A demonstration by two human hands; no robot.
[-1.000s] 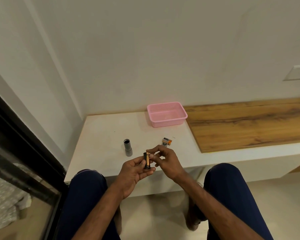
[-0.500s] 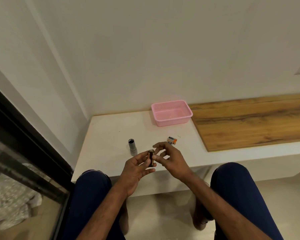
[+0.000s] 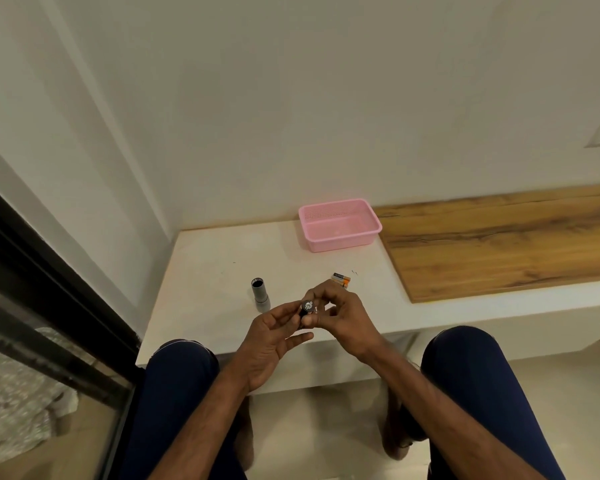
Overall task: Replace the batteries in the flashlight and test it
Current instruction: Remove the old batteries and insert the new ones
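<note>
2 hands meet over the near edge of the white ledge, and we see them share 1 small black battery holder, its metal-tipped end turned up toward us. Our left hand cradles it from below, fingers curled under and the thumb at its side. Our right hand pinches it from the other side with thumb and fingertips; how firmly each grips we cannot tell. Just beyond the right hand's knuckles lie loose batteries, orange and black, on the ledge; their count is unclear, since the hand hides part of them. To the left of the hands, apart from them, the grey flashlight body lies on the ledge with its open dark end pointing away from us. Farther back, near the wall, sits a pink plastic basket, just beside the wooden panel that covers the ledge's right side. Our 2 knees in dark blue trousers frame the hands below.
</note>
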